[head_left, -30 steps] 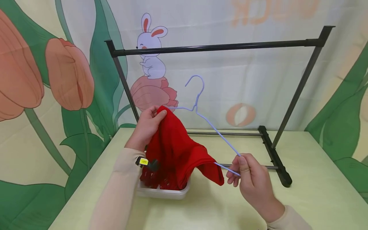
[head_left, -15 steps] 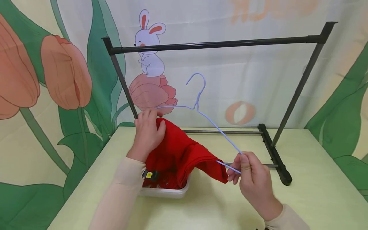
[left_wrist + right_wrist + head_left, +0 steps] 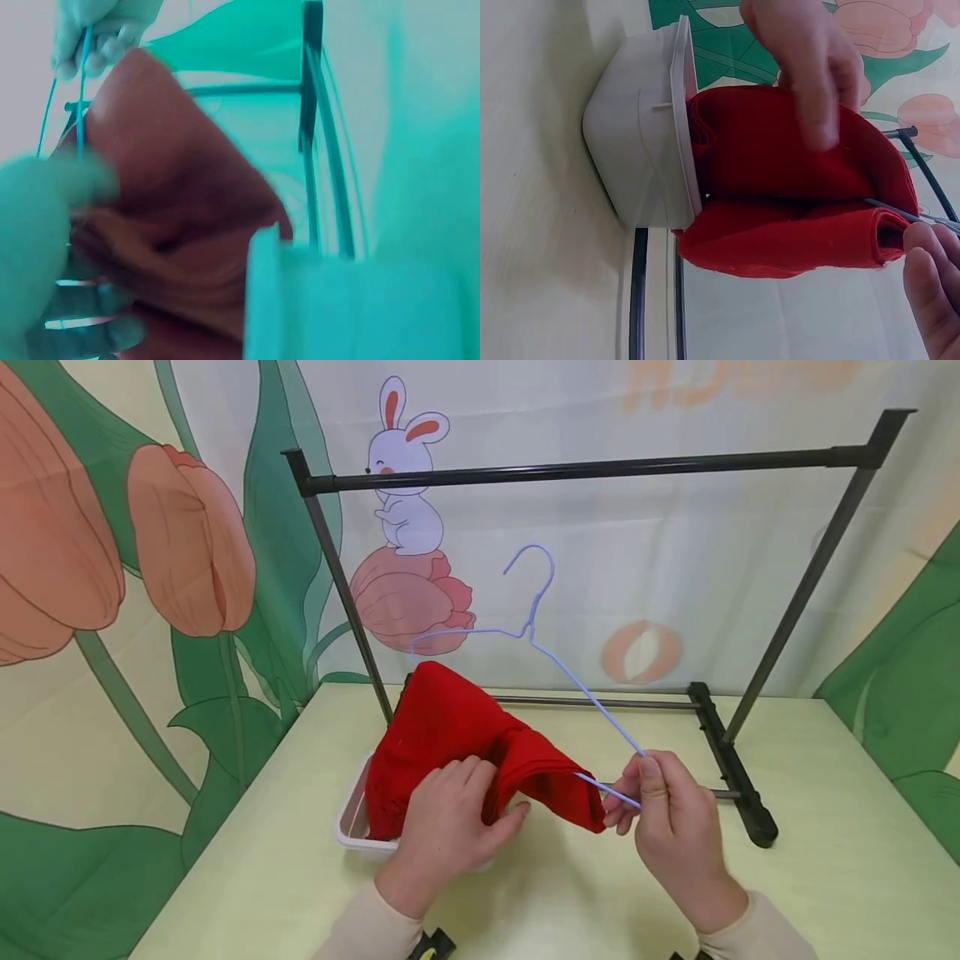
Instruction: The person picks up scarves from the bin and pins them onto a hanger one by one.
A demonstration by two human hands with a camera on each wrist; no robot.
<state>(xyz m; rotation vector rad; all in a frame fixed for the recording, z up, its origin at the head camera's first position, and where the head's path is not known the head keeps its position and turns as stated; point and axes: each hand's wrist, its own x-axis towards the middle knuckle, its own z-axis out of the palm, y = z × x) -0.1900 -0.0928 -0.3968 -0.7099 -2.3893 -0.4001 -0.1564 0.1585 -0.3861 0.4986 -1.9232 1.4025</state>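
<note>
A red cloth (image 3: 442, 710) hangs folded over the lower bar of a thin lavender wire hanger (image 3: 581, 685), with part of it down in a white tub. My right hand (image 3: 678, 835) grips the hanger's right corner between thumb and fingers, next to the cloth's right end. In front of the cloth is my left hand (image 3: 450, 827), thumb out to the right and fingertips at the fabric. It looks blurred in the right wrist view and holds nothing that I can make out. The hanger's left corner shows above the cloth, while most of the lower bar is hidden under the fabric.
The white tub (image 3: 634, 127) stands on the pale table (image 3: 570, 902) beneath the cloth. Behind the hanger rises a black rail rack (image 3: 585, 470), its right foot (image 3: 738, 777) on the table. A printed curtain (image 3: 637, 552) with tulips and a rabbit hangs at the back.
My left hand has let go of the cloth's upper left corner and moved down and right to the cloth's front. The right hand keeps its grip on the hanger.
</note>
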